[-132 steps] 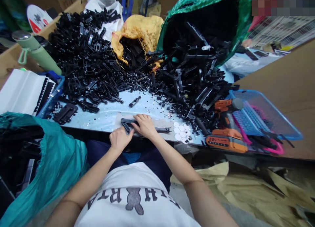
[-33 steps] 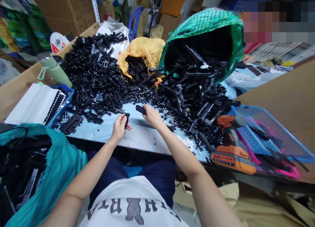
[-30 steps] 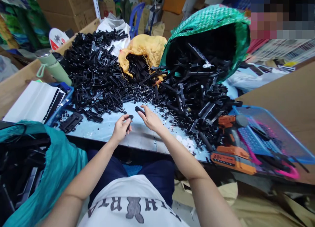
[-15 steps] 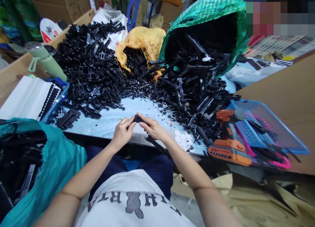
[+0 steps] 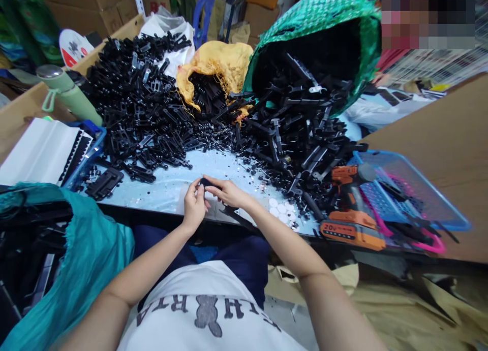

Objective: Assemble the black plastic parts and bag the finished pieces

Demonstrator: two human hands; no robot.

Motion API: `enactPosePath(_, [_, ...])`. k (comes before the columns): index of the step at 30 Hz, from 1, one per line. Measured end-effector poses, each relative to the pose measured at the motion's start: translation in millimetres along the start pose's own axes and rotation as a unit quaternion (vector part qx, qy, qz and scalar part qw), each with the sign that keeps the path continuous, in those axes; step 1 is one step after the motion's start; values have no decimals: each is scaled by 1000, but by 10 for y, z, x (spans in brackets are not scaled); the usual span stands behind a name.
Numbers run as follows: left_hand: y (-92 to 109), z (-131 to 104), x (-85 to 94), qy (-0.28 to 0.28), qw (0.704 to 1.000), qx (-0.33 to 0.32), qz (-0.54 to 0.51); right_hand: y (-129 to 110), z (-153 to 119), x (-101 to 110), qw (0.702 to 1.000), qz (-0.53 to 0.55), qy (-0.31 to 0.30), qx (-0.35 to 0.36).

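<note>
Between my two hands, just above the front edge of the light-blue table (image 5: 160,191), is a small black plastic part (image 5: 206,182). My left hand (image 5: 194,202) pinches it from the left, fingers curled around its lower side. The fingertips of my right hand (image 5: 225,192) close on its right end. Its exact kind is hard to make out, as fingers cover much of it. Below my right hand a longer black part (image 5: 234,214) with a forked end lies at the table edge. White round discs (image 5: 281,210) are right of that hand.
Behind lie heaps of black plastic parts (image 5: 133,107), a yellow sack (image 5: 224,59) and a green sack (image 5: 312,21). An orange cordless drill (image 5: 353,229) and a blue basket (image 5: 438,203) stand right. A teal sack (image 5: 99,239), a blue tray (image 5: 97,142) and a green bottle (image 5: 78,97) are left.
Both hands have shifted slightly left with the black part. My left hand has turned more upright, its fingers now curled under the part. The whole view has moved a little.
</note>
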State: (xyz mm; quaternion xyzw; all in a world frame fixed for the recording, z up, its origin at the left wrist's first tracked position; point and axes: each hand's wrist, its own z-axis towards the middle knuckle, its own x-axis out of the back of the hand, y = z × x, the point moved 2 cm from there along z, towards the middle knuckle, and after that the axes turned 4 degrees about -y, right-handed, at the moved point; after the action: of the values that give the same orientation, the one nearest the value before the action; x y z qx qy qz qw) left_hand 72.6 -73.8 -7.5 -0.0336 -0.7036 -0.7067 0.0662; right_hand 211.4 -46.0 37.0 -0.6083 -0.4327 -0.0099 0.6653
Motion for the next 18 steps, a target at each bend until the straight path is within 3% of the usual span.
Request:
enactPosePath(2, [-157,-68,30,-14,998,28,51,149,140,97,995,-71,-68,3])
enactPosePath(3, [-194,-87,68,-18,994,9,109,227,223,168,991,-116,-68,-2])
enactPosePath(6, [-139,51,175,-13,944,-107,313,433,527,435,960,-266,20,-81])
enactPosePath(9, [23,597,82,-24,889,-183,418,529,875,625,909,-374,92,-158])
enactPosePath(12, [125,1322,-209,-67,870,-160,463,534,1137,648,890,-404,106,-183])
enactPosePath(14, [156,1681,-389,-93,864,-134,476,541,1188,602,888,-409,98,-187])
enactPosePath(16, [167,1841,-464,-103,866,-125,474,584,1120,543,887,-414,81,-186])
enactPosePath(18, [151,1792,-401,-105,868,-126,468,665,954,498,887,-415,67,-189])
